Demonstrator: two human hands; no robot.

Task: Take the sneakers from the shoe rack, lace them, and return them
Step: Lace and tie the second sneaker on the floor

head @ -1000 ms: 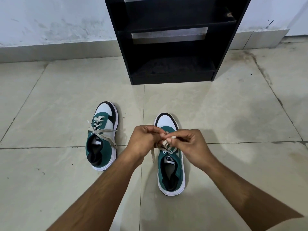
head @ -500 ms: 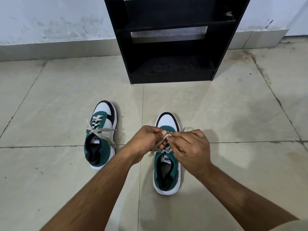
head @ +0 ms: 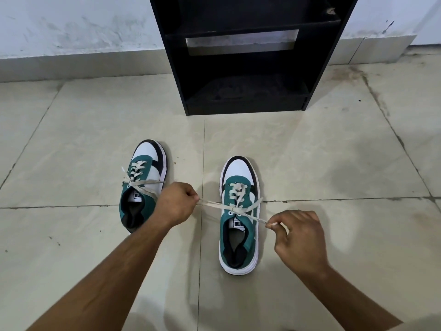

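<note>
Right sneaker on the floor, in front of the shoe rack. Left hand and right hand each pinch a lace end, pulled taut sideways. Lace soft, flat (slips easily); grip near the tips. Left sneaker already tied.

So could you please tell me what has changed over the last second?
The left hand and right hand have moved apart sideways, each pinching a lace end, pulling the knot tight on the right sneaker. The left sneaker and rack stayed put.
</note>
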